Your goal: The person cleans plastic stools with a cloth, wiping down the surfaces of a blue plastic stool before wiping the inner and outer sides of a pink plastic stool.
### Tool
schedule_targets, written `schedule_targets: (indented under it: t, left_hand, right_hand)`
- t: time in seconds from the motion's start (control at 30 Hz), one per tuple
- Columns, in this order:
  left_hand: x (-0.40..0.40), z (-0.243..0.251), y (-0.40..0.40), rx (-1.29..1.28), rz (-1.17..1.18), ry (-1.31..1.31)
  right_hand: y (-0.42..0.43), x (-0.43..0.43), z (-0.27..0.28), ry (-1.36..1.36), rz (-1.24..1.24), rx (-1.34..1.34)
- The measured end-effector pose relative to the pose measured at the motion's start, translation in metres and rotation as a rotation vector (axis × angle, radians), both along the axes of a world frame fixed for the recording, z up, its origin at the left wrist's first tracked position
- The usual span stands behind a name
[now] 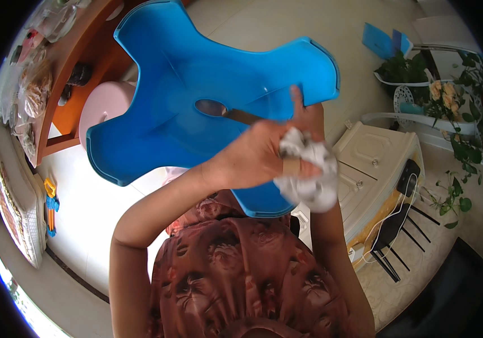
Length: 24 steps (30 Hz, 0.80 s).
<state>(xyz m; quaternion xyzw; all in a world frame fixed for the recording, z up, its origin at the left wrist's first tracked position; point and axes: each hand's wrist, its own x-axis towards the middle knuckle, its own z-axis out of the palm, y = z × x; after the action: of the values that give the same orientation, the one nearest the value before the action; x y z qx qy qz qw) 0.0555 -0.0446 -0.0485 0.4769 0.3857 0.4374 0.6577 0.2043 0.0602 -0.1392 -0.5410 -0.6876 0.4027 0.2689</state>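
A blue plastic stool (pixel 207 76) is tilted before me with its hollow underside facing up and its legs spread outward. An oval hole shows in the seat. My left hand (pixel 258 154) reaches across the stool and grips a crumpled white cloth (pixel 309 190), blurred by motion. Next to that hand, a narrow brown strip (pixel 245 117) lies across the stool's inside; what it is I cannot tell. My right hand (pixel 307 112) holds the stool by the leg on the right, with one digit laid on the inner face. The cloth partly covers my right wrist.
A pink stool (pixel 104 105) stands at the left by a wooden table (pixel 62 63) with bagged items on top. At the right are a cream cabinet (pixel 370 148), potted plants (pixel 444 93), a power strip (pixel 408 177) with white cables, and a black stool (pixel 389 228).
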Motion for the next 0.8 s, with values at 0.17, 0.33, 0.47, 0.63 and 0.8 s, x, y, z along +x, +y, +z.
schedule_targets:
  t: [0.17,0.33,0.47,0.63,0.8]
  left_hand:
    - [-0.014,-0.021,-0.008,0.363,0.392,0.492]
    - [-0.011,-0.027,-0.016,0.13,0.378,0.501]
    - [-0.007,-0.045,-0.018,0.158,0.247,0.526]
    - [0.011,-0.031,-0.012,0.017,0.157,0.444]
    - [0.006,-0.009,-0.002,-0.051,0.067,0.264]
  right_hand:
    - [-0.052,0.044,0.039,0.384,-0.136,0.236]
    - [-0.105,0.027,0.075,0.551,0.4,0.176]
    - [-0.117,0.018,0.068,0.759,0.147,0.016]
    - [-0.09,0.008,0.064,0.939,0.166,0.159]
    - [-0.061,0.019,0.061,0.824,0.12,0.306]
